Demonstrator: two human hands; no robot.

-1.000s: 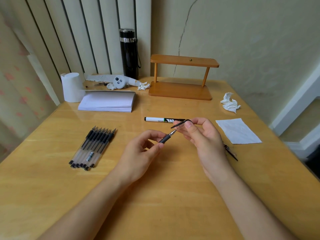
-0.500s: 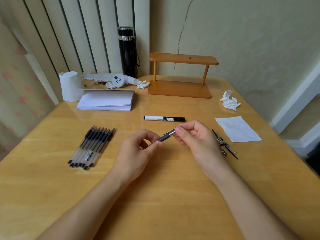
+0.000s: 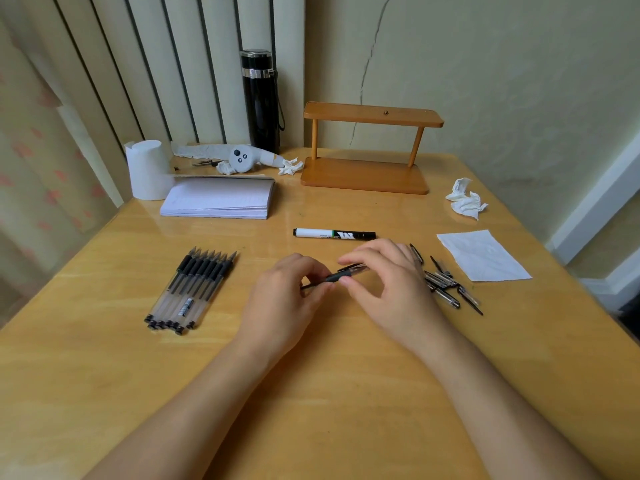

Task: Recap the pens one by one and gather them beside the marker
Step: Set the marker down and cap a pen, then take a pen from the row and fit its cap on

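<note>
Both hands meet over the middle of the wooden table. My left hand (image 3: 287, 292) grips the barrel of a clear pen with a black grip (image 3: 335, 278). My right hand (image 3: 388, 282) pinches the clear cap (image 3: 356, 269) that sits over the pen's tip. A white marker with a black cap (image 3: 334, 234) lies just beyond the hands. Several uncapped pens (image 3: 194, 289) lie side by side at the left. A heap of loose caps (image 3: 446, 284) lies to the right of my right hand.
A sheet of white paper (image 3: 483, 255) lies right of the caps, a crumpled tissue (image 3: 465, 200) beyond it. At the back stand a wooden shelf (image 3: 367, 147), black flask (image 3: 260, 100), notebook (image 3: 218, 201), paper roll (image 3: 147, 169) and a white controller (image 3: 242, 157).
The cap in my right hand went from apart from the pen tip to pushed over it. Both hands sank lower toward the table.
</note>
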